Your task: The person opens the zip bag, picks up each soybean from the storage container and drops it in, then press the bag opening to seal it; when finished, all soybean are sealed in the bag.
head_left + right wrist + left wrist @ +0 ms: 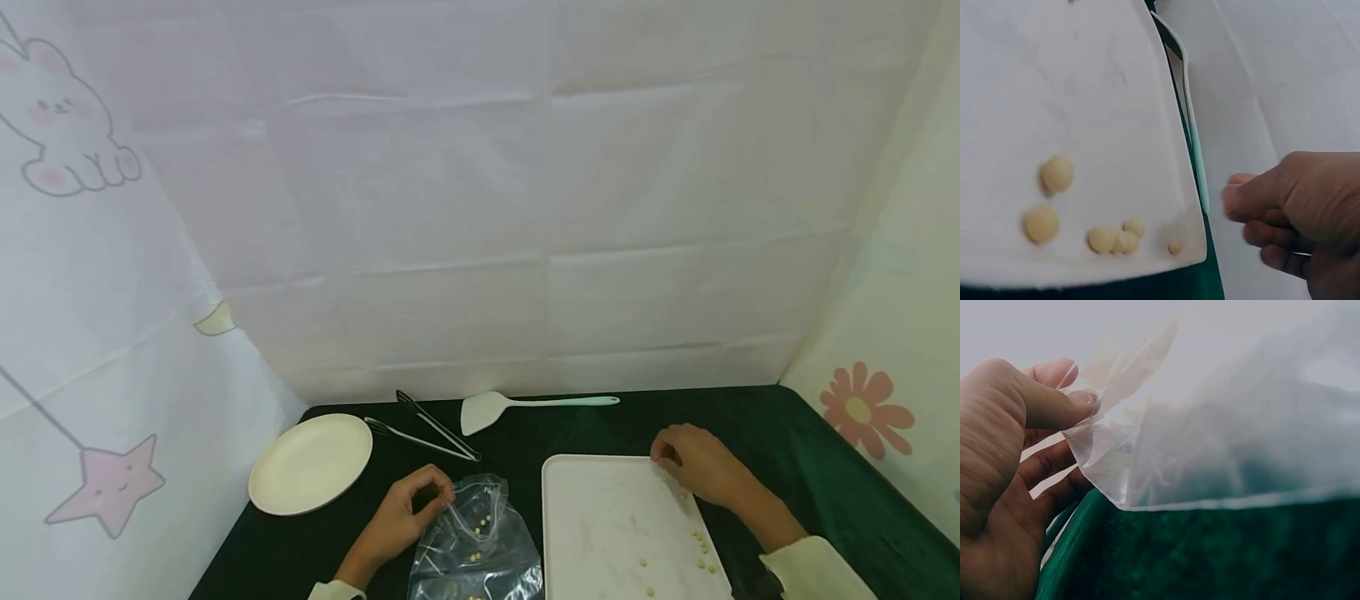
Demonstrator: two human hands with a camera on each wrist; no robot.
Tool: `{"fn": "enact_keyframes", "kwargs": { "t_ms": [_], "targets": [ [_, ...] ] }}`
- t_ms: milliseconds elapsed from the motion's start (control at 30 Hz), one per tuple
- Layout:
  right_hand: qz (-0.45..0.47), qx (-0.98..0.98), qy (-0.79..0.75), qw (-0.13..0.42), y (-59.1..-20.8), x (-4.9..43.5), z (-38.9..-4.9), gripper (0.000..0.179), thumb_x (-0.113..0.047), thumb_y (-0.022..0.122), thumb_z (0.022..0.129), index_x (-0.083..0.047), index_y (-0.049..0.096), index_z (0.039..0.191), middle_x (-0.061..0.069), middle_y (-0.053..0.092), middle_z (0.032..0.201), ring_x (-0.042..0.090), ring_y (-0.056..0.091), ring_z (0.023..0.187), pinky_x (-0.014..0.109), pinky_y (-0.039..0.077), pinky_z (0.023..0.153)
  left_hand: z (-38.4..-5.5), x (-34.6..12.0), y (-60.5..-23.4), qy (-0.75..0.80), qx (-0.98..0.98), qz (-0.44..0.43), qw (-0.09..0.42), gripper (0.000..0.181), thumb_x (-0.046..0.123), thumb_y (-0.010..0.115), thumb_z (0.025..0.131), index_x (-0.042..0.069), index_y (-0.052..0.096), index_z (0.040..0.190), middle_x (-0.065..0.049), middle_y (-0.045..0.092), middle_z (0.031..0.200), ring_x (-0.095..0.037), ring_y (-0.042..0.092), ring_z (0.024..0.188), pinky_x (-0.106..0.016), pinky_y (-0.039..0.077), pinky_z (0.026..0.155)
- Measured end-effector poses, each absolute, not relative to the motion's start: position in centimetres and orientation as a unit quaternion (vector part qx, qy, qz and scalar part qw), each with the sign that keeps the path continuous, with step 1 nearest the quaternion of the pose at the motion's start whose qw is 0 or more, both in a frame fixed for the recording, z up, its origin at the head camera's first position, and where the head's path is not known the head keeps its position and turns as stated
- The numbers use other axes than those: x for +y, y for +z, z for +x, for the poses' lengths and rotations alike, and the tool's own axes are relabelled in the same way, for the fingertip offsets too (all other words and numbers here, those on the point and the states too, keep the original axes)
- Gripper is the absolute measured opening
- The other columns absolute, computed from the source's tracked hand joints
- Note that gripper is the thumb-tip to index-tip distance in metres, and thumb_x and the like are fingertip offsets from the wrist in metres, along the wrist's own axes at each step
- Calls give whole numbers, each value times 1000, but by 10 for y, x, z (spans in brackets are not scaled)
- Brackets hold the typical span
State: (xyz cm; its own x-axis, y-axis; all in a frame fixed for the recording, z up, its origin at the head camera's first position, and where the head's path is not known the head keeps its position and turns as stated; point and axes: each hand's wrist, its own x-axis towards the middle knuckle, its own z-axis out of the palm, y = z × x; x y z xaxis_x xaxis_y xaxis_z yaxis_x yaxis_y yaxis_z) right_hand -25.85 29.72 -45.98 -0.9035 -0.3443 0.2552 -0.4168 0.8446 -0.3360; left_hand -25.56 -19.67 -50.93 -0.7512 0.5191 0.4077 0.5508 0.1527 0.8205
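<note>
My left hand [407, 510] pinches the rim of a clear plastic bag [510, 554] between thumb and fingers. Several small pale-yellow balls lie inside that bag. In the left wrist view, thumb and index finger grip the bag's film [1116, 450]. My right hand [697, 462] hovers by the far right corner of a white tray [592, 517], fingers curled and thumb close to the index finger. Whether a ball is hidden between those fingertips cannot be seen. Small pale-yellow balls [1058, 173] lie scattered on the tray, mostly along its right side.
A cream plate [311, 462] lies at the left. Metal tongs [446, 429] and a white spatula with a mint handle [487, 410] lie toward the back. Dark green cloth [765, 433] covers the table, and white printed sheets hang behind and on both sides.
</note>
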Motion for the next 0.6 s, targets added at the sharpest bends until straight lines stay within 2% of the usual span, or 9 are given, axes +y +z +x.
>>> {"fn": "enact_keyframes", "kwargs": {
  "t_ms": [167,300,433,600],
  "targets": [
    [149,-930,285,177,-455,290,-258,10,-12,74,92,-17,70,100,-9,63,89,7,57,75,27,48,62,-255,-196,-509,-548,-760,-350,15,9,7,65,97,9,63,106,-8,63,102,-23,62,89,-35,53,76],
    [114,-903,355,213,-450,281,-258,12,-26,71,95,-20,70,105,-9,69,94,8,62,79,28,50,66,-254,-196,-510,-546,-759,-354,17,9,6,65,97,9,63,106,-9,64,101,-24,62,89,-35,53,76],
    [100,-877,422,209,-441,267,-261,21,-34,68,97,-19,71,110,-4,70,101,10,64,88,26,51,74,-254,-196,-509,-546,-759,-355,19,9,5,65,97,8,63,105,-9,64,101,-23,62,88,-35,53,76],
    [106,-841,502,175,-427,244,-265,30,-37,67,97,-13,70,116,2,69,108,15,63,98,21,49,83,-253,-195,-507,-544,-759,-357,23,9,5,65,97,9,63,104,-7,64,101,-22,62,88,-35,53,75]
  ]
}}
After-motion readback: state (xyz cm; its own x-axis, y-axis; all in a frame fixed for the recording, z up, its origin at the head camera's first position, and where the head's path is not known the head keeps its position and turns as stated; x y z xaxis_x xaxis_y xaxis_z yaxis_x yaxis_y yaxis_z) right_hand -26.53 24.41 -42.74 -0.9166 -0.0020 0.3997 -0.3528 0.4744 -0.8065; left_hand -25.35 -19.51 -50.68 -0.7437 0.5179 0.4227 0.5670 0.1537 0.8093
